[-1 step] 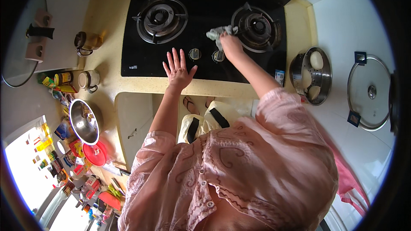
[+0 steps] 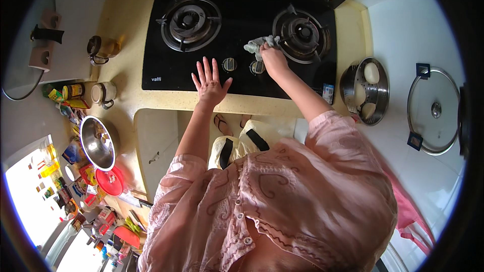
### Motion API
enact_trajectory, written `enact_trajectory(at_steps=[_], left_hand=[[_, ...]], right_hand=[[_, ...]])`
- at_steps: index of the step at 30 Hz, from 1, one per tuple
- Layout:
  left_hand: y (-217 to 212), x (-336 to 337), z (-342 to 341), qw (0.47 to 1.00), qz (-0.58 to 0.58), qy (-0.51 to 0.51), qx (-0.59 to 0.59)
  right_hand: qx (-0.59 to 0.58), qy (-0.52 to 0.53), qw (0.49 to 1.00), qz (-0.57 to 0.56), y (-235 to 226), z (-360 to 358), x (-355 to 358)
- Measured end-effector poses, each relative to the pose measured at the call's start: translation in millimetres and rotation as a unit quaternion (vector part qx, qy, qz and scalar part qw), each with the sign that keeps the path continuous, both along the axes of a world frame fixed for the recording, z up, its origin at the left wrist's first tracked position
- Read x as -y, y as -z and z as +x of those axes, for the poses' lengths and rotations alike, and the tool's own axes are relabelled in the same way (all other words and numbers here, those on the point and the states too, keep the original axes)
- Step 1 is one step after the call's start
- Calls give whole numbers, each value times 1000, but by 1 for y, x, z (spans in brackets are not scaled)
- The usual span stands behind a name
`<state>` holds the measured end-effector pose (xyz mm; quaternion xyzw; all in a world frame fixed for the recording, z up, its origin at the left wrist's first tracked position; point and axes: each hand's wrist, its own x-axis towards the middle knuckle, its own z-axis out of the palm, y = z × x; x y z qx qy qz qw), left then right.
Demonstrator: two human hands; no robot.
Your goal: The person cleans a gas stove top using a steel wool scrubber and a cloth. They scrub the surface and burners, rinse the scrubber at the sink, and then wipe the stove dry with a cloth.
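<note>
Right hand (image 2: 275, 63) on the job, just above the middle of the frame: its fingers are pinched together on a bunched, pale grey-green cloth (image 2: 254, 46), with the exact curl of the fingertips partly hidden in the folds. And that cloth lies on the black glass cooktop (image 2: 242, 12), upper centre, right up beside the left edge of the right burner (image 2: 304, 31). Just below the cloth sits the right knob (image 2: 257, 67), close under the wrist side of the hand.

Over to the left hand (image 2: 210, 86), near the centre: palm down at the cooktop's front edge, fingers spread wide, thumb out toward the right, nothing in its grip. The left knob (image 2: 229, 64) is just beside it, and the left burner (image 2: 189, 19) stands farther up, upper left of centre.

Out on the pale bench (image 2: 132, 50), a lidded mug (image 2: 103, 94) at left, a steel bowl (image 2: 99, 141) below it, a red basin (image 2: 110, 182) lower still. Right side: a steel colander (image 2: 375, 108) with pale rounded pieces (image 2: 371, 73) inside, and a glass lid (image 2: 428, 126) against the white wall (image 2: 393, 25).
</note>
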<state>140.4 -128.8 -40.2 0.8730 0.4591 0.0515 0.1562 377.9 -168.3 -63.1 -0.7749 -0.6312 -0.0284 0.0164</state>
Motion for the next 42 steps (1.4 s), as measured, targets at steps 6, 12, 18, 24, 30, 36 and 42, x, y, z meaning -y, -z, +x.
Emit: enact_trajectory(at_steps=[6, 12, 18, 24, 30, 36, 42], left_hand=[[1, 1, 1, 1000, -6, -9, -2], [-6, 0, 3, 1000, -30, -3, -2], [-4, 3, 0, 1000, -19, -14, -5], [-3, 1, 0, 1000, -16, -22, -3], [-2, 1, 2, 1000, -8, -16, 9], [0, 1, 1, 1000, -9, -14, 10], [1, -1, -3, 1000, -11, -7, 19]], right_hand=[[-39, 62, 997, -39, -24, 8, -61], [-197, 112, 974, -3, 7, 86, -127], [-127, -4, 992, -24, -2, 31, -102], [-152, -150, 976, -40, -28, -22, -44], [-37, -304, 950, -69, -32, -7, -34], [-166, -332, 928, -43, -37, -35, -70], [-195, -336, 919, -62, -21, 17, -37]])
